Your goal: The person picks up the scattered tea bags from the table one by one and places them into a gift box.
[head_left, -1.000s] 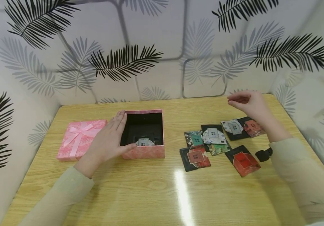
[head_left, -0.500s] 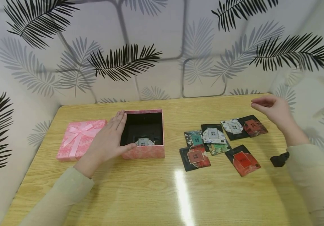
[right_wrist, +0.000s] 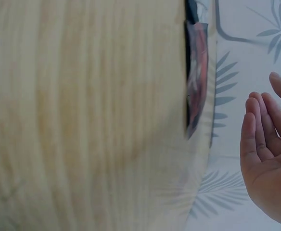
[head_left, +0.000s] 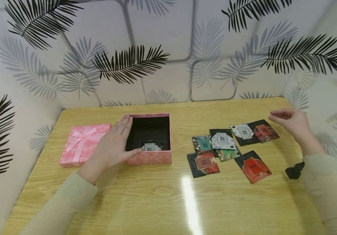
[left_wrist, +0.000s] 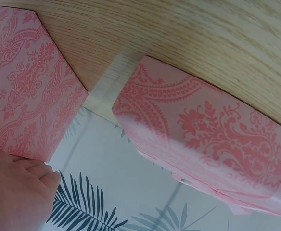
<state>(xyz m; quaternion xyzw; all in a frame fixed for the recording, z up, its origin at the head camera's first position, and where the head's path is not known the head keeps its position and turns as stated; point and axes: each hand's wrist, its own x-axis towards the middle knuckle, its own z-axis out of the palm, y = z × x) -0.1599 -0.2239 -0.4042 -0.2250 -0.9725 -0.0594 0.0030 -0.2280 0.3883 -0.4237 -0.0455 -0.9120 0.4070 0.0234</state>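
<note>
My left hand [head_left: 111,145] rests on the left edge of a pink patterned box [head_left: 149,159], its fingers straight and its thumb along the near side. The box is uncovered and black inside. A sachet with a white label [head_left: 149,147] lies in it, partly hidden by the near wall. On the right, my right hand [head_left: 293,124] hovers just beside a dark sachet with a dark red label [head_left: 264,130]. In the right wrist view its loosely bent fingers [right_wrist: 256,130] and thumb are apart, with nothing between them. That sachet touches a black-and-white sachet [head_left: 244,133].
Left of the box lies its pink lid [head_left: 81,145] with a ribbon bow, partly behind the left hand. Several sachets overlap right of the box, including a white floral one [head_left: 222,140]. A red sachet [head_left: 253,167] lies apart, nearer the front. A leaf-patterned wall [head_left: 162,75] backs the table.
My right hand has moved to the right and then lowered towards the table, uncovering the dark red sachet. My left hand and the box have stayed in place.
</note>
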